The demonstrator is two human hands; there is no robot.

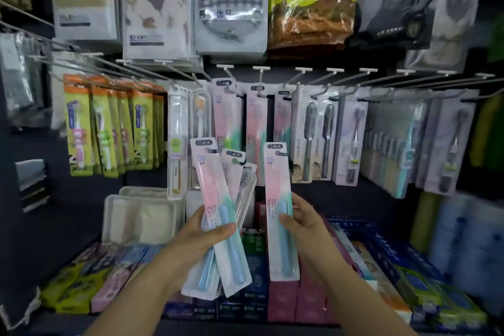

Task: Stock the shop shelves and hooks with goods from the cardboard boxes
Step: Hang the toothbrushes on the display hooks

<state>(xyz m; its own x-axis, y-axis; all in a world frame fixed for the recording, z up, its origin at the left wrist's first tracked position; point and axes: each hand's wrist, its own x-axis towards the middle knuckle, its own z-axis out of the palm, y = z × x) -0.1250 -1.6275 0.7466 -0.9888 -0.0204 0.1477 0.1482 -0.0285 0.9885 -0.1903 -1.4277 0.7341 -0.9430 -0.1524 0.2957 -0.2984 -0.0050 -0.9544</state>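
Both forearms are bare right up to the bottom edge of the view, with no sleeve or cuff showing behind either wrist. The left hand (203, 237) wears no glove, ring, watch or strap, and its nails look short and plain. The right hand (301, 222) is likewise ungloved, with nothing on its fingers or at the wrist behind it; finer detail on both is softened by blur.

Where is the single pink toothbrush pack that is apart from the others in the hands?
In the head view, the single toothbrush pack stands upright right of centre, held by the right hand, beside the fanned packs in the left hand, below the hanging toothbrushes.
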